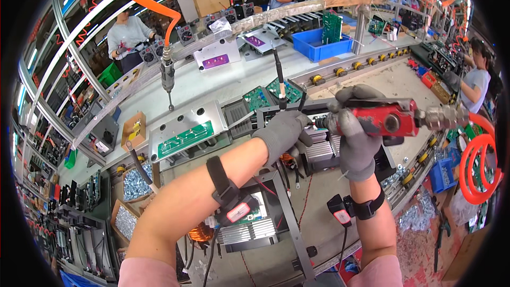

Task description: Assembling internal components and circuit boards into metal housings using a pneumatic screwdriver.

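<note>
My right hand [357,146], in a grey glove, is wrapped round a red air-powered driver [385,118] with a metal hose fitting at its rear. The tool lies roughly level, its dark nose pointing left. At that nose, my gloved left hand [284,130] is closed over a black metal housing [324,162] with silver heat-sink fins; what its fingers pinch is hidden. A black cable with a thick sleeve [280,77] rises just beyond my left hand. Nearer to me is a second open housing [249,234] with fins, a copper coil [201,232] and loose wires.
An orange coiled hose [478,175] hangs at the right. A driver [168,77] hangs above a metal plate [199,122] holding a green board. Boxes of screws [138,182] stand left, a blue bin [313,48] at the back. Three people work farther off, including one at right [476,79].
</note>
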### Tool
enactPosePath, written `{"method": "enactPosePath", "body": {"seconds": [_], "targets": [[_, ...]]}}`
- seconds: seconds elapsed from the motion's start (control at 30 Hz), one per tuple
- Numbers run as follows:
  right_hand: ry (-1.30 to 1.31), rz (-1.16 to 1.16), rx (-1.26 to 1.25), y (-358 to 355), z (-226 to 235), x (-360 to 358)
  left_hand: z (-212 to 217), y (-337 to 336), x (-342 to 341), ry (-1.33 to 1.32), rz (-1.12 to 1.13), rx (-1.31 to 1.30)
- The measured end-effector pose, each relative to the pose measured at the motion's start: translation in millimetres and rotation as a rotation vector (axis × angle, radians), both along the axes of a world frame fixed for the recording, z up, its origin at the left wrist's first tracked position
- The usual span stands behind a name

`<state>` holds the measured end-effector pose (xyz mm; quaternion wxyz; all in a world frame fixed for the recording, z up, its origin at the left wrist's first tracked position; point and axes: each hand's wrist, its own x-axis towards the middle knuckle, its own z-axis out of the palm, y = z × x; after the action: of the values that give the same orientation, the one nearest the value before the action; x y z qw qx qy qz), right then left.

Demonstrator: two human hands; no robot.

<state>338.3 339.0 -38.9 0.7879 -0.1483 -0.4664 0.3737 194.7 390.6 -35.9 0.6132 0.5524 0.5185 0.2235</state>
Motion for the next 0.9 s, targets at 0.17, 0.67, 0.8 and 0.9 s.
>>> {"method": "enactPosePath", "body": {"seconds": [0.17, 0.67, 0.8, 0.9], "targets": [[-0.133, -0.045, -0.08, 20.8, -3.0, 0.3, 4.7, 0.4, -7.2, 0.319, -0.183, 0.235], [-0.446, 0.007, -0.31, 69.5, 30.8, -9.3, 13.3, -5.4, -9.2, 1.304, -0.144, 1.085], [-0.505, -0.173, -0.294, 73.8, 31.3, -18.7, -4.7, 10.3, -13.6, 1.272, -0.252, 0.878], [-0.624, -0.179, -0.234, 74.8, 32.2, -18.7, -4.3, 12.9, -15.8, 1.202, -0.26, 0.855]]}}
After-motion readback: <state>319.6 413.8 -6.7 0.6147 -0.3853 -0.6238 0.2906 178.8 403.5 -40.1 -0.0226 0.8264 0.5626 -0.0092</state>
